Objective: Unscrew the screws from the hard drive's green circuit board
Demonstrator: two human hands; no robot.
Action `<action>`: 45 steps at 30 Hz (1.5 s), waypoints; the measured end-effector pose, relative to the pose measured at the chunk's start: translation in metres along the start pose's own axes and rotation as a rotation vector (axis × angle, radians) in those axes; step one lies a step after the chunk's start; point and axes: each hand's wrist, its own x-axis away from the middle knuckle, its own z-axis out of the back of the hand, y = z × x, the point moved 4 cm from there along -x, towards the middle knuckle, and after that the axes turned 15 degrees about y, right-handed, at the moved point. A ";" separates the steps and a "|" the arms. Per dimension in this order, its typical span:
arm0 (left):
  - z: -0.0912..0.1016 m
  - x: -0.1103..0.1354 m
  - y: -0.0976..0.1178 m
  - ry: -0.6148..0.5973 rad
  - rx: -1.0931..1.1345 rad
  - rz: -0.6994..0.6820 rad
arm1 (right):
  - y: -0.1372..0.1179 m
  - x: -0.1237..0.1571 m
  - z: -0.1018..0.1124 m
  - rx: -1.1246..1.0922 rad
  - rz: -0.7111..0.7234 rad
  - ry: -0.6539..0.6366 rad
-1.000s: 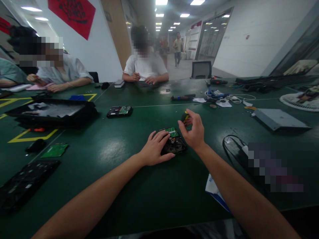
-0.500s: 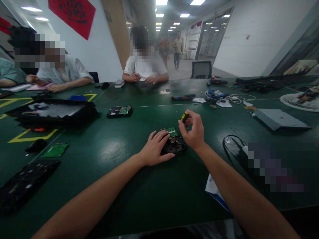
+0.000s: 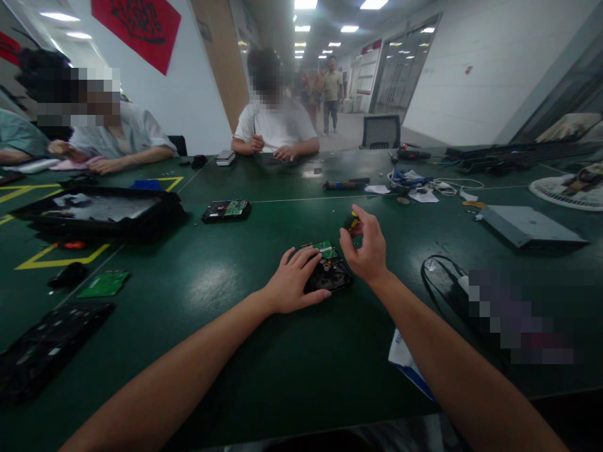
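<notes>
A hard drive (image 3: pixel 336 276) lies on the green table, its green circuit board (image 3: pixel 326 249) facing up at the far end. My left hand (image 3: pixel 296 282) rests over its left side with fingers spread, the thumb along the near edge. Just right of and above the drive, my right hand (image 3: pixel 367 248) is closed around the short black and yellow handle of a screwdriver (image 3: pixel 350 221). The fingers cover part of the handle, and I cannot make out the shaft or tip.
Another hard drive (image 3: pixel 226 210) lies farther left, beyond a loose green circuit board (image 3: pixel 104 284). A black tray (image 3: pixel 169 210) stands at left, a grey metal box (image 3: pixel 532 225) at right. A person (image 3: pixel 277 129) sits across the table. White cables (image 3: pixel 452 186) lie at back right.
The screwdriver handle has turned in my right hand, showing less yellow, and the fingers have shifted slightly. My left hand stays put. In the background, a walking person has come closer.
</notes>
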 end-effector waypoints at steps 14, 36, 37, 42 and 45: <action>0.000 -0.001 0.001 -0.007 0.003 0.003 | 0.000 0.000 -0.001 -0.017 -0.025 -0.023; -0.001 0.000 0.000 -0.010 0.000 0.003 | 0.001 0.001 0.000 -0.012 -0.046 0.007; -0.001 0.000 0.000 -0.010 0.000 0.001 | 0.001 0.001 0.000 -0.017 -0.041 -0.002; 0.000 0.000 0.000 -0.005 0.006 0.007 | 0.003 0.003 -0.003 -0.020 -0.042 -0.019; 0.000 -0.001 0.000 -0.007 0.007 0.010 | 0.005 0.003 -0.003 -0.007 -0.057 0.009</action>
